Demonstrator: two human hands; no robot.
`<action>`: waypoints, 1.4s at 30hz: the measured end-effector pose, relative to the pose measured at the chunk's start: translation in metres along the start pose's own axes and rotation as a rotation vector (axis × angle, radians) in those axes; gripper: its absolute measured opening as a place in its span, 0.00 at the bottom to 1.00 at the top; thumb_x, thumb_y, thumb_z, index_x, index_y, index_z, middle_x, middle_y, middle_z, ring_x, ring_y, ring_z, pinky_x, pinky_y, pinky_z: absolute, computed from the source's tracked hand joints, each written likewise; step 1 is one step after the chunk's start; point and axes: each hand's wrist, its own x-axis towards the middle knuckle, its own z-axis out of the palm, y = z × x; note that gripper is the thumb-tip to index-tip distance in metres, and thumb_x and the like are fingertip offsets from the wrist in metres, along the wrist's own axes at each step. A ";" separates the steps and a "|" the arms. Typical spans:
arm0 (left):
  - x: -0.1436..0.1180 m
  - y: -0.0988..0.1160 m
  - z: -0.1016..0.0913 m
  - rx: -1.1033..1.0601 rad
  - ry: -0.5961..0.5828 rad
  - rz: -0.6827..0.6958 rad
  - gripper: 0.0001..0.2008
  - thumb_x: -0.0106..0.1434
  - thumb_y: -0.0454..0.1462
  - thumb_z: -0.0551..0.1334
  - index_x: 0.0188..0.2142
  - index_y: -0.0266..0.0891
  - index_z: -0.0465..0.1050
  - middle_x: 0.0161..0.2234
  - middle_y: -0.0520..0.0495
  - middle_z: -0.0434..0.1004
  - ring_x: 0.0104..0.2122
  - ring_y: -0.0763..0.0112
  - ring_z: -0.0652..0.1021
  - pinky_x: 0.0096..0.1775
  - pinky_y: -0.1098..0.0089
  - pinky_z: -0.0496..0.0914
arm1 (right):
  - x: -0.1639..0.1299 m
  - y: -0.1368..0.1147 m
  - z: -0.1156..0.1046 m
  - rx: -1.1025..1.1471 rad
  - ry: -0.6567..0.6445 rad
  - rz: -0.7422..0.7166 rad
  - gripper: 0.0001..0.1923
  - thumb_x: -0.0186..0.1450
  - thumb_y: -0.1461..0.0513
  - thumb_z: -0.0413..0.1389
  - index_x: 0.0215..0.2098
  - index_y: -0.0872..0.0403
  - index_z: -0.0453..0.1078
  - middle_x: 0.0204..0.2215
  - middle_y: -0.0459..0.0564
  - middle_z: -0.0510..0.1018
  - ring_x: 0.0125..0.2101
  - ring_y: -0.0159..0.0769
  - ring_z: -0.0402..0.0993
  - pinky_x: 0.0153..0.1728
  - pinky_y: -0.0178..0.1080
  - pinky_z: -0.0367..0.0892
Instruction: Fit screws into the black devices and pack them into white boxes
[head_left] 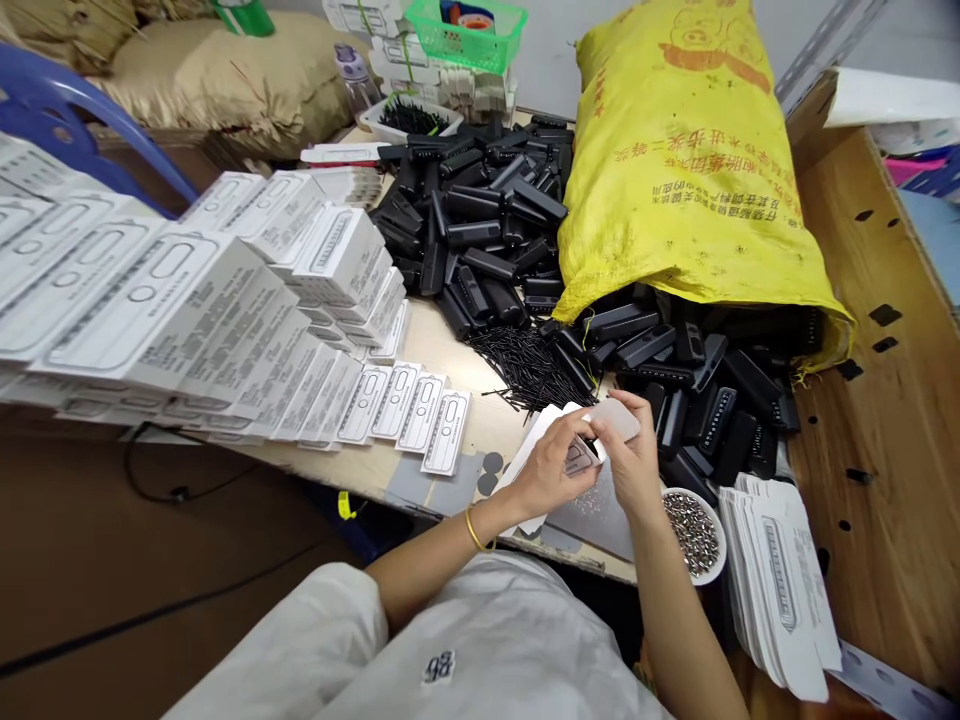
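Between my two hands, close to the table's front edge, is a small white printed cardboard box (582, 456) with its end flap raised. My left hand (553, 462) is closed around the box's side. My right hand (628, 450) pinches the raised flap (619, 418) at the box's open end. Something dark shows inside the opening, too small to make out. Under my left hand lie white flat cartons (534, 445), partly hidden. A white bowl of small metal pieces (691, 535) stands beside my right forearm, next to a stack of flat printed cartons (784, 580).
Finished-looking white boxes (180, 300) are stacked on the left. Black plastic cases (480, 210) and thin black sticks (521, 365) are heaped behind my hands. A yellow sack (682, 170) spills more cases at right, beside a wooden panel (877, 400). A green basket (472, 45) sits at the back.
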 end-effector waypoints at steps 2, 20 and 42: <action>-0.001 0.000 0.000 -0.056 -0.001 -0.036 0.26 0.56 0.32 0.64 0.53 0.42 0.57 0.57 0.38 0.67 0.56 0.59 0.71 0.55 0.57 0.68 | -0.006 0.002 0.012 -0.076 0.044 -0.097 0.10 0.64 0.55 0.56 0.40 0.52 0.68 0.35 0.48 0.74 0.36 0.36 0.72 0.37 0.40 0.69; -0.004 -0.011 0.000 -0.139 0.009 -0.056 0.34 0.61 0.42 0.63 0.60 0.41 0.45 0.61 0.31 0.59 0.59 0.56 0.68 0.57 0.52 0.66 | -0.030 0.020 0.022 -0.274 0.028 -0.654 0.14 0.68 0.65 0.49 0.50 0.49 0.70 0.46 0.53 0.75 0.48 0.40 0.73 0.48 0.47 0.70; -0.027 -0.040 -0.184 1.009 0.305 -0.566 0.36 0.58 0.37 0.62 0.63 0.26 0.55 0.56 0.25 0.62 0.59 0.37 0.63 0.57 0.41 0.59 | -0.039 0.023 -0.068 -0.427 0.158 -0.054 0.14 0.66 0.53 0.51 0.35 0.54 0.72 0.33 0.52 0.78 0.37 0.40 0.73 0.42 0.44 0.66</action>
